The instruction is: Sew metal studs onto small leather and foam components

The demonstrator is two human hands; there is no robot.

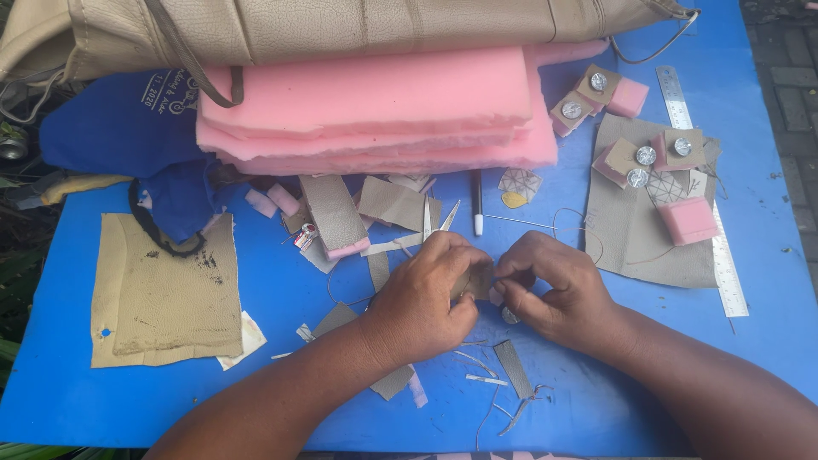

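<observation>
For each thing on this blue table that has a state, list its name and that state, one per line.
Left hand: closed on small tan piece.
Right hand: pinching the same piece.
Small tan piece: held between both hands.
Pink foam sheets: stacked flat.
Pen: lying flat.
Steel ruler: lying flat.

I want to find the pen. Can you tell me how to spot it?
Start at the thick stack of pink foam sheets on the blue table. Just below its right end lies a thin black pen with a white tip, pointing toward the hands; it is the only straight dark stick among tan scraps.
</observation>
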